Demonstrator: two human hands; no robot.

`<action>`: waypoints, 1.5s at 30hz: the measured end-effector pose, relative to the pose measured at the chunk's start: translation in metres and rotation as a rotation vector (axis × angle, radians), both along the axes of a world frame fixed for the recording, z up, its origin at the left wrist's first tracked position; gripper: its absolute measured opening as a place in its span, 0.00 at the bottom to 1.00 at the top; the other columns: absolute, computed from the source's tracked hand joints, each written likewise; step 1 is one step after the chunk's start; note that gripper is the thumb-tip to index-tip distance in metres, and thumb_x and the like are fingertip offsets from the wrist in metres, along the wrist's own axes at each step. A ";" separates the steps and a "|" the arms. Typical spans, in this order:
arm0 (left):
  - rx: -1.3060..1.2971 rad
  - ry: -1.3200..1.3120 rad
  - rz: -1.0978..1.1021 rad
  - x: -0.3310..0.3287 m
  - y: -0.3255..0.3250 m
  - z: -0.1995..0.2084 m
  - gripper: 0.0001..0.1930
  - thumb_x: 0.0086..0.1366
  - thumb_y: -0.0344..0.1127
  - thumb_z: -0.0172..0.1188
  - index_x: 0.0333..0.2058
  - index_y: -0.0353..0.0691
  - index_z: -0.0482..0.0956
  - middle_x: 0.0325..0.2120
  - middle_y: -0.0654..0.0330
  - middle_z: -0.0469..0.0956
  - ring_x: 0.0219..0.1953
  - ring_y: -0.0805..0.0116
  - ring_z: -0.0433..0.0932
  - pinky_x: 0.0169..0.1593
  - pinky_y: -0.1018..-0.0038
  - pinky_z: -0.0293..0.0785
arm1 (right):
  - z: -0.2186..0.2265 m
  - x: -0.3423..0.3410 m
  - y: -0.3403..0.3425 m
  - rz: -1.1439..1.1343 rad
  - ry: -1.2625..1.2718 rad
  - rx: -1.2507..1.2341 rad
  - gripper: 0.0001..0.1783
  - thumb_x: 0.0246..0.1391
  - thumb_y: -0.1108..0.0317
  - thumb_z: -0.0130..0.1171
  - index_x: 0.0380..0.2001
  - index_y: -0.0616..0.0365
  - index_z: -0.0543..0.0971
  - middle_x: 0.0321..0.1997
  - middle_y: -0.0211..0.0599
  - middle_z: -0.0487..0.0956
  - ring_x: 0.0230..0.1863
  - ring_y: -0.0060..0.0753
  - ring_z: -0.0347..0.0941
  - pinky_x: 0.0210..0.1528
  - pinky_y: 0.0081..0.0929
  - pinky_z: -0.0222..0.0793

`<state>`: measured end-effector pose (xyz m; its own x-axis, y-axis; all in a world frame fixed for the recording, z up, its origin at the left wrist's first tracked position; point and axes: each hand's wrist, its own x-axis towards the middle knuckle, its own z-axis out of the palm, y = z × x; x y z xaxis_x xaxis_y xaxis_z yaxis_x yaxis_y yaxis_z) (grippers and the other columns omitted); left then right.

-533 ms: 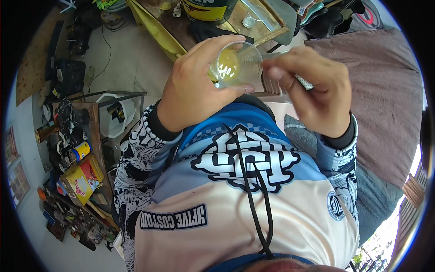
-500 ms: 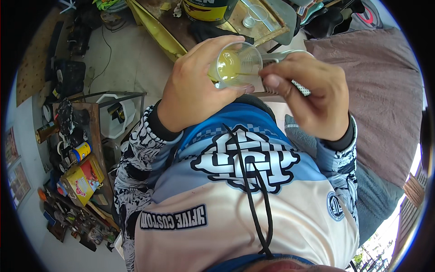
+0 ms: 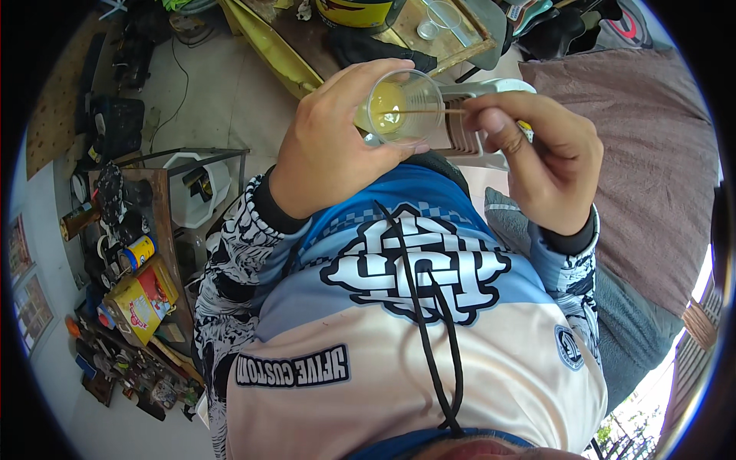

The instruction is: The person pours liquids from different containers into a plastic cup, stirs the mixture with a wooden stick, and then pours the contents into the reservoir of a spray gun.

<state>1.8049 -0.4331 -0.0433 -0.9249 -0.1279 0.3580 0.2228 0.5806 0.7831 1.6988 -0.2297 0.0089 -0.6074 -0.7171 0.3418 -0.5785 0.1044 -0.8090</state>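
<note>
My left hand [image 3: 326,146] is wrapped round a clear plastic cup [image 3: 424,92], which is tilted with its mouth toward the right. A pale yellow liquid [image 3: 389,109] lies in the bottom of the cup. Between the thumb and fingers of my right hand [image 3: 553,157] is a thin wooden stick [image 3: 445,112]. It reaches through the cup's mouth, and its far tip is at the liquid. Part of the stick's other end is hidden by my fingers.
Beyond the cup stands a worn wooden table [image 3: 479,34] with a black cloth [image 3: 368,52], a black-and-yellow bucket [image 3: 356,14] and a small clear container [image 3: 427,29]. A white plastic chair [image 3: 502,86] is behind my right hand, beside a brown cushion [image 3: 648,146]. A cluttered shelf [image 3: 161,222] stands left.
My right hand has shifted slightly right and turned, so the stick lies straighter across the cup's mouth. The stick's patterned end no longer shows below the hand. The cup has barely moved.
</note>
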 end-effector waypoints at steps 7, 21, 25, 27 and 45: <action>-0.020 0.031 0.017 -0.007 -0.002 0.004 0.38 0.46 0.32 0.80 0.58 0.40 0.75 0.50 0.56 0.82 0.52 0.63 0.81 0.56 0.68 0.76 | 0.018 -0.007 0.021 -0.135 -0.128 -0.127 0.10 0.63 0.73 0.60 0.41 0.71 0.83 0.32 0.42 0.85 0.28 0.20 0.75 0.31 0.17 0.70; 0.056 0.037 0.033 -0.058 0.017 0.014 0.34 0.46 0.31 0.80 0.55 0.40 0.78 0.51 0.58 0.81 0.52 0.65 0.81 0.57 0.71 0.76 | 0.031 -0.088 0.073 -0.004 -0.035 -0.259 0.15 0.69 0.72 0.48 0.47 0.77 0.78 0.44 0.55 0.82 0.36 0.31 0.81 0.31 0.17 0.69; 0.026 0.048 0.038 -0.069 0.020 0.014 0.35 0.46 0.32 0.80 0.55 0.40 0.78 0.51 0.58 0.81 0.51 0.64 0.81 0.56 0.71 0.76 | 0.031 -0.102 0.078 0.027 -0.024 -0.243 0.15 0.70 0.72 0.48 0.47 0.77 0.77 0.45 0.56 0.82 0.37 0.32 0.82 0.31 0.16 0.69; 0.026 0.040 0.039 -0.074 0.023 0.015 0.35 0.46 0.32 0.80 0.55 0.40 0.78 0.51 0.58 0.81 0.51 0.64 0.81 0.56 0.70 0.76 | 0.031 -0.108 0.081 0.024 -0.020 -0.240 0.15 0.69 0.72 0.48 0.47 0.77 0.77 0.45 0.56 0.82 0.37 0.32 0.82 0.31 0.16 0.69; -0.005 0.044 0.043 -0.101 0.037 0.016 0.34 0.46 0.31 0.80 0.55 0.39 0.78 0.51 0.57 0.81 0.53 0.62 0.81 0.57 0.69 0.75 | 0.027 -0.133 0.085 0.028 -0.015 -0.219 0.15 0.68 0.72 0.51 0.46 0.76 0.79 0.36 0.51 0.84 0.32 0.27 0.80 0.30 0.17 0.69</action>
